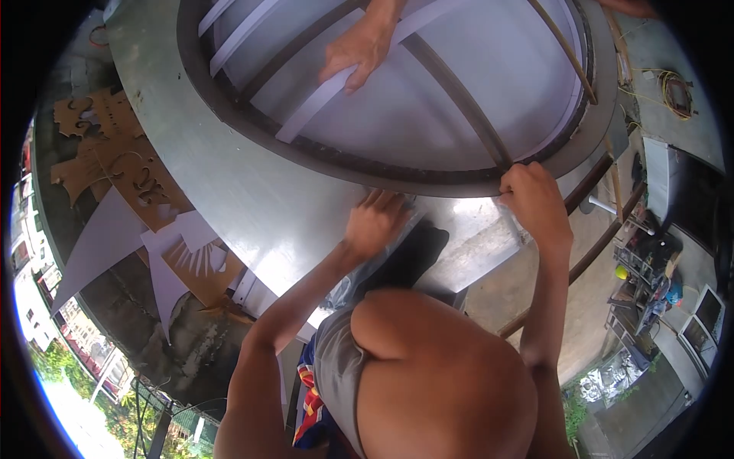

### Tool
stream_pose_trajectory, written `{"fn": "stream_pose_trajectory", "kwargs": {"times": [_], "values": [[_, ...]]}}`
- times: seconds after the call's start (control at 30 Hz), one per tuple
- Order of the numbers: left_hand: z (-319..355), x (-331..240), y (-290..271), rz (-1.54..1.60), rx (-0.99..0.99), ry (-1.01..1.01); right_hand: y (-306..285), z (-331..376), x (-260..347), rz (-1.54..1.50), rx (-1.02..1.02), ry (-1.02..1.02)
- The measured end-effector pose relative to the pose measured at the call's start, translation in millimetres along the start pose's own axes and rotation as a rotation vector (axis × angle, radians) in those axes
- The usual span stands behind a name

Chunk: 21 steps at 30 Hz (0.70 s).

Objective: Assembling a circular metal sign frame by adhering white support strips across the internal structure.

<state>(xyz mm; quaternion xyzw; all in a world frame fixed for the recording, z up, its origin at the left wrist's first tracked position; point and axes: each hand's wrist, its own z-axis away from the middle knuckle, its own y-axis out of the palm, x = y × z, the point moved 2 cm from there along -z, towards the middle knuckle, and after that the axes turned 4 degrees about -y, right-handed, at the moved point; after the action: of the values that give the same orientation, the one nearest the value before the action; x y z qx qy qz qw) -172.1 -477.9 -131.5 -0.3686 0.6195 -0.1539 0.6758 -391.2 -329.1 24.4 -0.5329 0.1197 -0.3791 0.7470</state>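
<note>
A large grey oval frame (306, 162) with dark cross ribs (459, 99) and a pale panel (451, 126) inside lies across a metal-topped table (229, 191). My right hand (537, 200) is closed on its near rim, where one rib meets the edge. My left hand (376, 226) is at the near rim further left, fingers bent together against it and tips partly hidden. Inside the oval, another person's hand (359, 52) grips a white strip (313, 107) that slants down to the rim.
Cut brown and white sheet scraps (145, 191) lie at the left. Beneath my left hand is a dark cloth-like thing (409, 260). Brown metal bars (589, 252) run to the right of my right arm. A coiled yellow cable (677, 96) lies on the far-right floor.
</note>
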Motion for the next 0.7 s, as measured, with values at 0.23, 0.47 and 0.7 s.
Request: {"fn": "stream_pose_trajectory", "kwargs": {"times": [0.23, 0.47, 0.7], "values": [[-33, -9, 27, -0.243, 0.347, -0.105, 3, 10, 7, 0.038, -0.053, 0.067], [-43, -15, 29, -0.418, 0.411, 0.086, -6, 5, 8, 0.035, -0.014, 0.049], [-20, -29, 2, -0.285, 0.569, -0.187, -15, -7, 5, 0.060, 0.064, -0.111]]}}
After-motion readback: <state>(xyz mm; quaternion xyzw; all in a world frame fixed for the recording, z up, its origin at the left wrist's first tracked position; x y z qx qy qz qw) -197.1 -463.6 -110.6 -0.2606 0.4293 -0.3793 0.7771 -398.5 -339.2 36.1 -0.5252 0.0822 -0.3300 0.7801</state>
